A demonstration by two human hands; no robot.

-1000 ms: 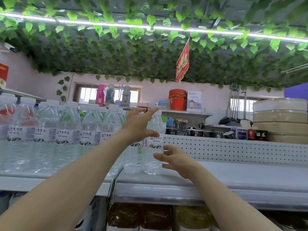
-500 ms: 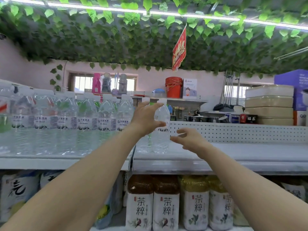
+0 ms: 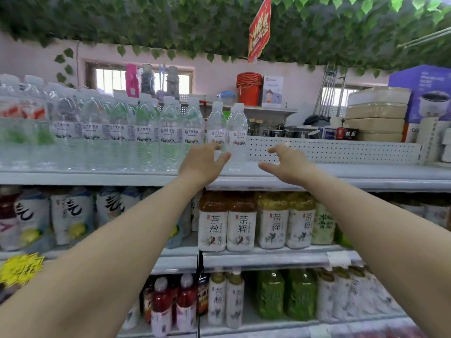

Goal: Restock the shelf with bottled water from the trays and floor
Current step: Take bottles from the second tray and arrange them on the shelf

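The top shelf [image 3: 341,178] sat higher in view than a second before, and two lower tiers had come into sight under the arms, with the tea bottles [image 3: 240,223] straight below the hands. The left hand [image 3: 202,164] had let go of the end water bottle [image 3: 238,136] it gripped a moment ago. Its fingers were spread apart, holding nothing, lowered in front of the bottle's foot. The right hand [image 3: 286,164] had drawn off to the right, fingers loose and spread, empty too. The end bottle stood upright just beyond the left hand's fingertips, last in the row of water bottles [image 3: 122,135] running off to that hand's left. Whether the thumb touched it could not be told. The left hand covered the neighbouring bottle's lower part, and the row's far left was blurred. The shelf's front edge ran just under both hands. Right of the right hand, open shelf stretched along the perforated back panel [image 3: 341,151].
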